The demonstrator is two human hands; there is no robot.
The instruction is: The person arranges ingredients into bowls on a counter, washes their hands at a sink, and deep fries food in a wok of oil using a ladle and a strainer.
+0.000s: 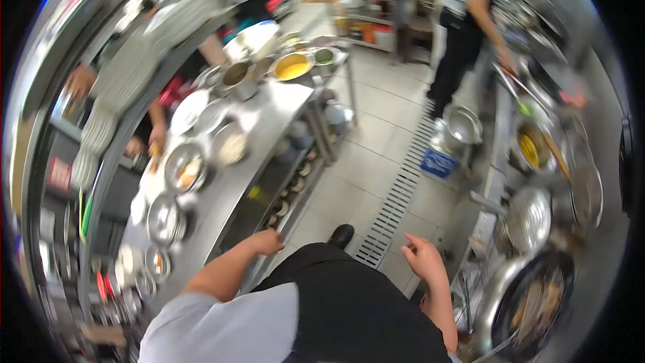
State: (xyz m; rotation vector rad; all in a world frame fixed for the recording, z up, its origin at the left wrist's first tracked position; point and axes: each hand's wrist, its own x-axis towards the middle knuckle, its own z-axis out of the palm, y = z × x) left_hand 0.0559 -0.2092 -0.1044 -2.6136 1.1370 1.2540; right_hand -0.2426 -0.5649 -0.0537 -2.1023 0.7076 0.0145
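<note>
My left hand hangs beside the long steel table, fingers curled in, with nothing seen in it. Over the tiled floor on the other side, my right hand is held with its fingers partly stretched and apart, empty. Nearest to it is the stove side, where a large dark wok holds browned pieces of food. A round metal strainer or lid lies just beyond the wok. Metal bowls with food stand along the steel table.
A drain grate runs along the aisle. A blue crate stands on the floor at the right, with a metal pot by it. One co-worker works at the stove ahead. Another person's hand reaches over the table.
</note>
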